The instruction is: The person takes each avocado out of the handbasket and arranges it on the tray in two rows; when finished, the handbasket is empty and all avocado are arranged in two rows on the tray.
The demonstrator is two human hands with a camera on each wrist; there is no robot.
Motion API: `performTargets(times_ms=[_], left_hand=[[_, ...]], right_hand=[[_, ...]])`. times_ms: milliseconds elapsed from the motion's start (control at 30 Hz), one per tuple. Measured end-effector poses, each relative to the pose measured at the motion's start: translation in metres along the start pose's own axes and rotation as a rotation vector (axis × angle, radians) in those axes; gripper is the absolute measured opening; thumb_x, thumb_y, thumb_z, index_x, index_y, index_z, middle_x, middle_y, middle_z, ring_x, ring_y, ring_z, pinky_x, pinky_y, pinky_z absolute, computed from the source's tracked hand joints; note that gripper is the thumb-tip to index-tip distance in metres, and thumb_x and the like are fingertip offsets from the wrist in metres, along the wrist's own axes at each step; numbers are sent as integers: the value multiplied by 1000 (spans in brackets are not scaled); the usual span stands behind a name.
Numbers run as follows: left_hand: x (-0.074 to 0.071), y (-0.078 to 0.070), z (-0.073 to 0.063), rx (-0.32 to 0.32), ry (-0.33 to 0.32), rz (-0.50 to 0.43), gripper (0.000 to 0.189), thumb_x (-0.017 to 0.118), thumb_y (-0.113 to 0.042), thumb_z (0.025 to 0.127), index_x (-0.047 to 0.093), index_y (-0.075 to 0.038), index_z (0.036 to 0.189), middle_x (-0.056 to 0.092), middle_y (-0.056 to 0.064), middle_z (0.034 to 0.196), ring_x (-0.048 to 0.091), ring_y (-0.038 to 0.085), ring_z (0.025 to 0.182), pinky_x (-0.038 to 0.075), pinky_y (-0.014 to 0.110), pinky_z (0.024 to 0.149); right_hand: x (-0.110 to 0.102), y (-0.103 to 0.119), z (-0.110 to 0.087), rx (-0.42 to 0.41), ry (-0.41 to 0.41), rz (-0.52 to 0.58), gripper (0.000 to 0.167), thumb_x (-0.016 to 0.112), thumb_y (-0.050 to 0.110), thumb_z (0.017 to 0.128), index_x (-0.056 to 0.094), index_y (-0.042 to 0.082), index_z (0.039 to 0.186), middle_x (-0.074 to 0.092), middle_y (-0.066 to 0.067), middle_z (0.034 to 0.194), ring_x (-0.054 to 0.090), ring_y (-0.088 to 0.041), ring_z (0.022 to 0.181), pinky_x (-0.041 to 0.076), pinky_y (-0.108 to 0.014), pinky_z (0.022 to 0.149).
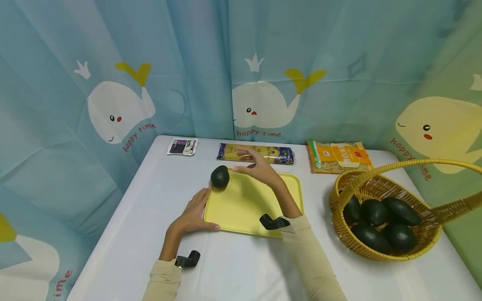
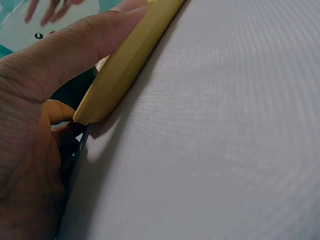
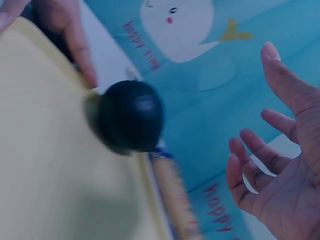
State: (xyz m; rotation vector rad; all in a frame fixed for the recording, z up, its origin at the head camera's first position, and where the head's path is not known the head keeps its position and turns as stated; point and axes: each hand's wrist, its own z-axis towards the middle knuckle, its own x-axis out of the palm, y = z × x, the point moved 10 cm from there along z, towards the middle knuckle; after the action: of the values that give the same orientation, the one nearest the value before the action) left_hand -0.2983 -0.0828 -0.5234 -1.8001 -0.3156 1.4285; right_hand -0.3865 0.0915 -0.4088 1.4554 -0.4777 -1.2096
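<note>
A yellow tray lies on the white table, one dark green avocado at its far left corner. My left hand holds the tray's near left corner, thumb along the front rim and fingers against the left side. In the left wrist view the thumb lies on the rim of the tray. My right hand is over the tray's far side with fingers spread and loosely bent, holding nothing. The right wrist view shows a gap between this hand and the avocado.
At the right stands a wicker basket with a tall handle and several avocados inside. Along the back lie a small white and purple packet, a blue and yellow pack and an orange noodle bag. Curtains hang behind.
</note>
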Motion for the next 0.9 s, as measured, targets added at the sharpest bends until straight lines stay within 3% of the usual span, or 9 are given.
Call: performTargets(times_ms=[233, 500, 700, 900], left_hand=[[-1, -2, 0, 21, -14, -24, 129, 84, -54, 60, 12, -10, 158, 20, 17, 161, 13, 39, 149, 16, 66, 115], [1, 3, 1, 13, -12, -8, 130, 83, -56, 59, 11, -10, 158, 18, 16, 162, 12, 38, 150, 15, 64, 116], [1, 3, 0, 0, -6, -9, 131, 83, -55, 59, 10, -9, 158, 16, 18, 162, 10, 38, 150, 14, 65, 116], [1, 3, 1, 1, -5, 0, 131, 82, -56, 60, 9, -9, 158, 16, 18, 162, 10, 38, 150, 14, 64, 116]], right_hand=[[-30, 32, -22, -48, -32, -3, 60, 71, 18, 90, 46, 16, 144, 49, -18, 141, 52, -39, 125, 46, -54, 99], [-56, 51, -62, -71, -27, -47, 59, 72, 16, 90, 47, 15, 144, 54, -14, 136, 56, -36, 121, 49, -41, 97], [-64, 63, -94, -128, 12, -52, 56, 70, 6, 89, 48, 7, 141, 54, -9, 136, 57, -36, 117, 51, -31, 94], [-76, 73, -128, -142, 48, -72, 56, 70, -1, 87, 50, 10, 138, 55, -1, 133, 58, -23, 116, 51, -23, 92]])
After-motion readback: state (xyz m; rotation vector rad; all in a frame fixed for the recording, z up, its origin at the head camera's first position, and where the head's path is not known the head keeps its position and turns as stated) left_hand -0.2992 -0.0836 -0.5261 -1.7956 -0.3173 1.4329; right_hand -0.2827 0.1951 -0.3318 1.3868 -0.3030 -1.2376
